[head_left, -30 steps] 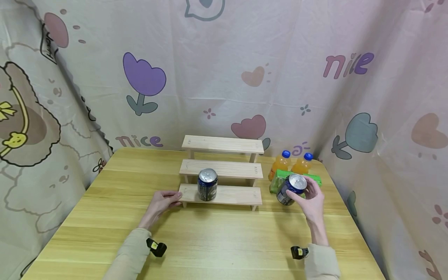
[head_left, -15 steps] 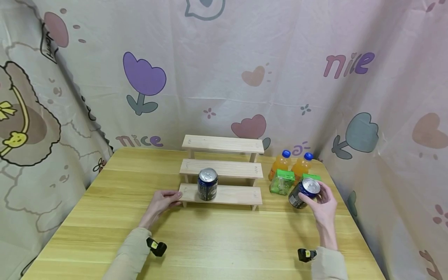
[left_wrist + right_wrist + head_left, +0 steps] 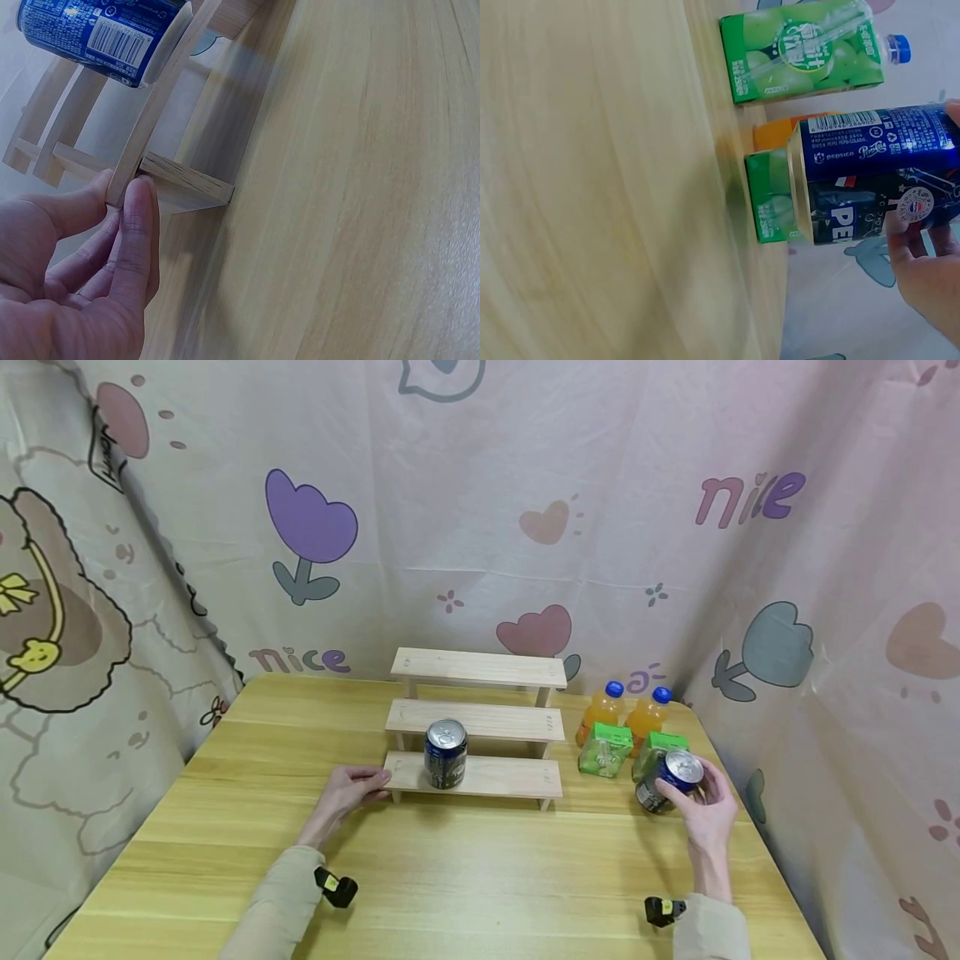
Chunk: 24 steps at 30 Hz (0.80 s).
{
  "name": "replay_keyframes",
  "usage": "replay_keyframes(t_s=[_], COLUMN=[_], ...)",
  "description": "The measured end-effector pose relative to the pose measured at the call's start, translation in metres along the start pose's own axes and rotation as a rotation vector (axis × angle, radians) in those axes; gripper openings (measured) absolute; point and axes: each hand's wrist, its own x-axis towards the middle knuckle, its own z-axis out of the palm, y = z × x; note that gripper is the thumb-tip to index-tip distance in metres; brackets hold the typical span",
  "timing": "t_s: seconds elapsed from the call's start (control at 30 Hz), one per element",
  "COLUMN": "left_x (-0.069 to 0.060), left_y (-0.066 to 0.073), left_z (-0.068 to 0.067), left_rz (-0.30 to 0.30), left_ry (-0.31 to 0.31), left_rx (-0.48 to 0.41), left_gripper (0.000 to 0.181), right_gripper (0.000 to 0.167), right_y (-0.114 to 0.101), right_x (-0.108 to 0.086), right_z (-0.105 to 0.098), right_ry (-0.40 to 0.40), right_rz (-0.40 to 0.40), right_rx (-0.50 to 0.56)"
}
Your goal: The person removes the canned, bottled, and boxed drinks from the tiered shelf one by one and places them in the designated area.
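My right hand [image 3: 708, 814] grips a dark blue Pepsi can [image 3: 660, 793] with fingers and thumb around its upper sides. It leans slightly, in front of the right juice box [image 3: 658, 745], partly covering it. In the right wrist view the can's base [image 3: 801, 184] appears just off the table. On the left, my left hand [image 3: 351, 793] pinches the left end of the lowest board of a three-step wooden rack [image 3: 510, 777]; the left wrist view shows thumb and fingers [image 3: 135, 240] on the board's end. A second blue can [image 3: 446, 756] stands upright on that board, left of its middle.
Two orange drink bottles [image 3: 603, 708] with blue caps stand at the table's back right. Ahead of them is another green juice box [image 3: 606, 750], left of the partly covered one. A patterned curtain [image 3: 450, 527] hangs behind the wooden table [image 3: 480, 877].
My right hand has carried the can to the right and a little toward me, uncovering the left juice box and then part of the right one. My left hand stays on the rack.
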Motion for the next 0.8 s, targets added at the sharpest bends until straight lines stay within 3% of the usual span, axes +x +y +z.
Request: replay_keyframes(t_s=[0.33, 0.8], left_x=[0.0008, 0.0001], left_y=[0.0002, 0.0008], left_z=[-0.0003, 0.0000], left_rz=[0.001, 0.012], left_ry=[-0.003, -0.013], left_rx=[0.001, -0.009], left_gripper=[0.046, 0.046], right_gripper=[0.070, 0.073], right_y=[0.0051, 0.0092], right_x=[0.0020, 0.0018], right_z=[-0.0053, -0.0070], right_ry=[0.036, 0.034], right_rz=[-0.008, 0.076], right_rx=[0.055, 0.016])
